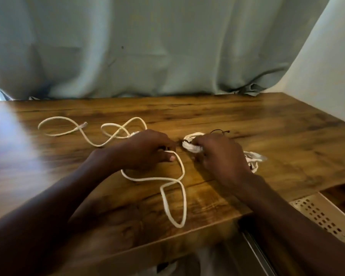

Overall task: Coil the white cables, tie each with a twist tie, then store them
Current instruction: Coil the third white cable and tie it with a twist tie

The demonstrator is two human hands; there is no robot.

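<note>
Left hand [147, 150] fingers curled, pinching loose white cable [173, 196] on wooden table [267, 136]. Right hand [219, 154] grips small coiled bundle [191, 145]; dark twist tie [219, 131] just beyond. Cable trails far left. Another white bundle [254, 158] right of hand. Perforated bin [323, 216] near right. No readable writing.

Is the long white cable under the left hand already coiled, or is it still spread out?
Spread out. The long white cable lies in loose open loops across the table, and the left hand holds one strand.
</note>
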